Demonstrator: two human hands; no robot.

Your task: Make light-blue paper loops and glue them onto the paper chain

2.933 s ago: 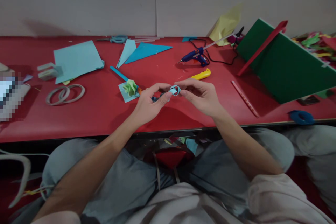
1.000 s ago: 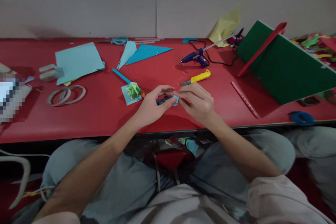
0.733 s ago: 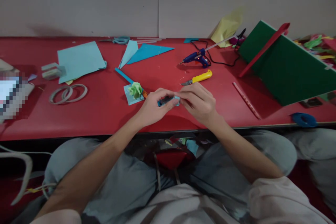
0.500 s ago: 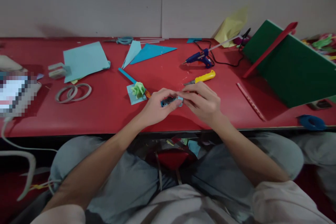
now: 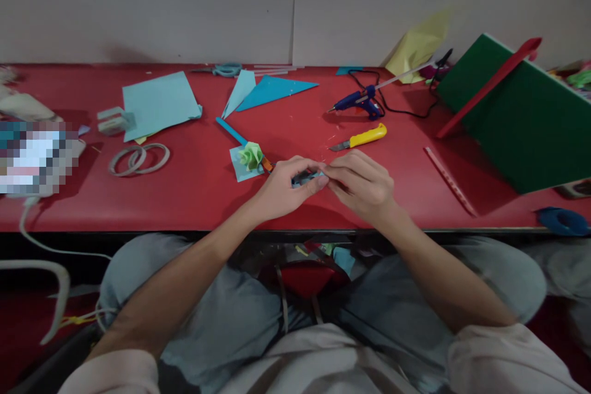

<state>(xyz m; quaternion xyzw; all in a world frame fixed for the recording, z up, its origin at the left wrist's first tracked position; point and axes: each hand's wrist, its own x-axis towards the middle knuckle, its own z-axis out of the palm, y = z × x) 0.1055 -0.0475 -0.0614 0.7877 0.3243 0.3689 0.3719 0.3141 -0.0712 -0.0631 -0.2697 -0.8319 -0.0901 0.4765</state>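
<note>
Low over the table's front edge, a small piece of folded light blue paper (image 5: 301,179) is mostly covered by my fingers. My left hand (image 5: 287,188) is closed on it, thumb along the near side and fingers along the far side. From the right, my right hand (image 5: 362,184) pinches at the paper's right end, its fingertips meeting those of the left. Just left of my hands, a light green paper flower (image 5: 250,156) rests on a light blue paper square (image 5: 240,171). An orange item (image 5: 267,164) lies beside the flower, partly hidden behind my left hand.
On the red table (image 5: 198,197) lie a yellow utility knife (image 5: 367,136), blade out, a blue glue gun (image 5: 357,101), blue paper triangles (image 5: 277,92), scissors (image 5: 226,69), tape rings (image 5: 157,158), light blue sheets (image 5: 159,104) and a pink ruler (image 5: 450,181). A green board (image 5: 508,117) leans at right.
The whole view has shifted slightly, so table items appear farther right. My right fingertips have closed in against the paper's end, covering more of it. My left hand keeps its hold.
</note>
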